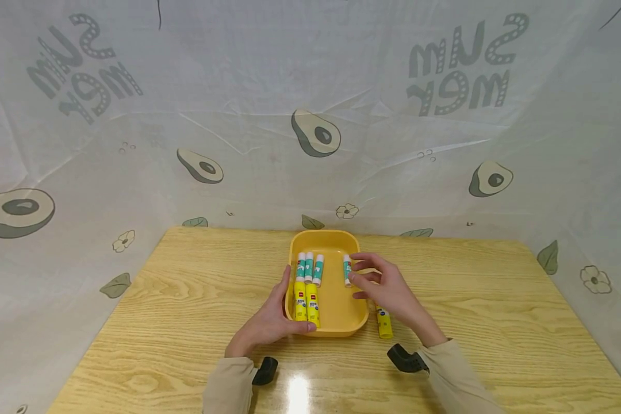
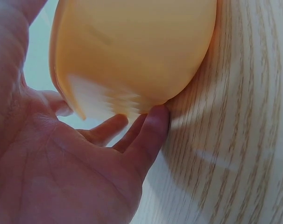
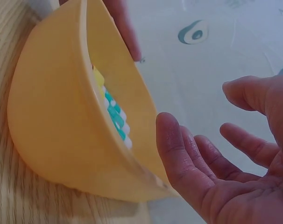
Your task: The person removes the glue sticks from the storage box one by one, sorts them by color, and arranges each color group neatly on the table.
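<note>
A yellow plastic box point(image 1: 336, 332) sits on the table. My left hand point(image 1: 271, 322) holds its near left corner, thumb on the front rim and fingers against the outer left wall. Three white-and-teal glue sticks point(image 1: 309, 267) lie side by side at the box's left, with two yellow glue sticks point(image 1: 306, 303) in front of them. Another white-and-teal glue stick point(image 1: 347, 270) lies at the right inside, right by the fingertips of my right hand point(image 1: 385, 284). In the right wrist view, that hand's fingers are apart and bent, with nothing between them.
Outside the box, on its right, a yellow glue stick point(image 1: 384, 323) lies on the wooden table point(image 1: 196, 287), partly hidden by my right hand. A pale printed cloth point(image 1: 269, 190) hangs behind the table and down both sides. Black mounts point(image 1: 406, 359) sit at both wrists.
</note>
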Available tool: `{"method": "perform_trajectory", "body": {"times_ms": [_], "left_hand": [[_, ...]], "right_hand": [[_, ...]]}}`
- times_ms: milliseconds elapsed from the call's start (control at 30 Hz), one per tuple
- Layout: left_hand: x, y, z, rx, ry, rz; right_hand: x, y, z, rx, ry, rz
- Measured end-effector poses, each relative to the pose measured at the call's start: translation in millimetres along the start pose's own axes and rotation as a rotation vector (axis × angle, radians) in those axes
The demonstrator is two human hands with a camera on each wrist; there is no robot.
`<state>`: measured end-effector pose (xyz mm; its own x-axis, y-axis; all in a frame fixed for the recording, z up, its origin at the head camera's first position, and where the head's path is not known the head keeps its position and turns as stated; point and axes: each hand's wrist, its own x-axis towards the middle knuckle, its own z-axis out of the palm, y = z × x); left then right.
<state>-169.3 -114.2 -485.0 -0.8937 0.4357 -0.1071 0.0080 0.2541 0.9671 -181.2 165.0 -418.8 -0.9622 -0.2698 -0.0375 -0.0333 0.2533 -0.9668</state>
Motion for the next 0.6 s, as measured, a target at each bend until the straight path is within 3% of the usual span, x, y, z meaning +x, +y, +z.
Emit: {"method": "perform_trajectory", "body": {"times_ms": [600], "left_hand": [[-0.6, 0.2, -0.3, 0.001, -0.005, -0.004]], "right_hand": [[19.5, -0.7, 37.0, -0.008, -0.073, 0.023]]}}
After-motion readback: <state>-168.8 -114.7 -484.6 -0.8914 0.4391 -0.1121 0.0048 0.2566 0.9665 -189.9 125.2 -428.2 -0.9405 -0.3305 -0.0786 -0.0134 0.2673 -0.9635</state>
